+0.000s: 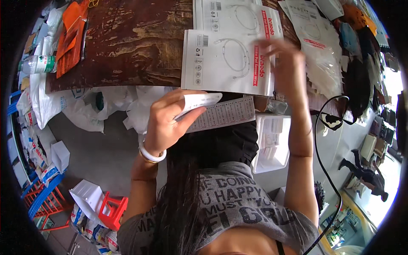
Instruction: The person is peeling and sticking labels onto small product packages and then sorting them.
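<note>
So the left hand (163, 123) has a printed sheet (231, 114) pinched between thumb and fingers, just off the worktop's (127, 42) near edge, above the lap. Right hand (290, 61) is a blur over the right side of the front white bag (204, 59), fingers spread-ish, can't tell if it's touching. That bag overlaps another bag (212, 17) behind it.

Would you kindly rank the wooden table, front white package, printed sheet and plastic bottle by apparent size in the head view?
Largest to smallest:
wooden table
front white package
printed sheet
plastic bottle
</note>
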Demonstrator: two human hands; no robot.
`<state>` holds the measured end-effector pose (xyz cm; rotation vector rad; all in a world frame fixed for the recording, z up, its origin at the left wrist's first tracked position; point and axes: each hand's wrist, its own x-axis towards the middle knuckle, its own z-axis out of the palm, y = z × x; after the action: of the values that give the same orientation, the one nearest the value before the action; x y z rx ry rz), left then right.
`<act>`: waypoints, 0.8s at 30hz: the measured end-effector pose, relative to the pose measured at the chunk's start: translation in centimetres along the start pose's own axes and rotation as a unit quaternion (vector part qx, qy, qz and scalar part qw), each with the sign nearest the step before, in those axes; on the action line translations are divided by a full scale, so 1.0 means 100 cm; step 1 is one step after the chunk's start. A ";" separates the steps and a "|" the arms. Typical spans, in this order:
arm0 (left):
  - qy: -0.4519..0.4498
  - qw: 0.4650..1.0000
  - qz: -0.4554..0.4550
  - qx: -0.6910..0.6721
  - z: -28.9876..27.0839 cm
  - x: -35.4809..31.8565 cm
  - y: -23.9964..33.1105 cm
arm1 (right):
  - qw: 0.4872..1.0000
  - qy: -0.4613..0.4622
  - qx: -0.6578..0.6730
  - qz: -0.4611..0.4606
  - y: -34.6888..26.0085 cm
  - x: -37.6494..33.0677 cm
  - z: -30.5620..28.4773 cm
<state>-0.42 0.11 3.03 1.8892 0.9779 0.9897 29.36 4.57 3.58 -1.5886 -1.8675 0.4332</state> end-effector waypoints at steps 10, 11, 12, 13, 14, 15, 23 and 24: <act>-0.049 0.994 0.051 0.084 -0.020 -0.011 -0.023 | 0.981 -0.070 0.178 0.030 -0.064 -0.014 0.037; -0.062 0.991 0.061 0.104 -0.013 -0.007 -0.014 | 0.970 -0.063 0.223 0.075 -0.058 -0.014 0.046; -0.079 0.985 0.077 0.133 -0.008 -0.008 -0.014 | 0.954 -0.056 0.267 0.121 -0.051 -0.016 0.056; -0.082 0.978 0.075 0.177 -0.003 -0.009 -0.013 | 0.954 -0.056 0.268 0.119 -0.050 -0.016 0.060; -0.085 0.969 0.073 0.220 0.001 -0.011 -0.011 | 0.955 -0.055 0.262 0.131 -0.050 -0.016 0.063; -0.084 0.969 0.073 0.221 0.003 -0.012 -0.011 | 0.955 -0.054 0.255 0.143 -0.050 -0.015 0.065; -0.042 0.954 0.063 0.289 0.025 -0.017 -0.023 | 0.997 0.030 -0.060 0.025 -0.040 -0.007 0.070; -0.043 0.954 0.062 0.289 0.025 -0.019 -0.023 | 0.973 0.084 -0.216 -0.003 -0.034 0.002 0.068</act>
<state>0.37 -1.29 -0.45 2.4758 1.1994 0.7261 22.37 5.03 0.70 -1.8301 -1.9194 -0.1229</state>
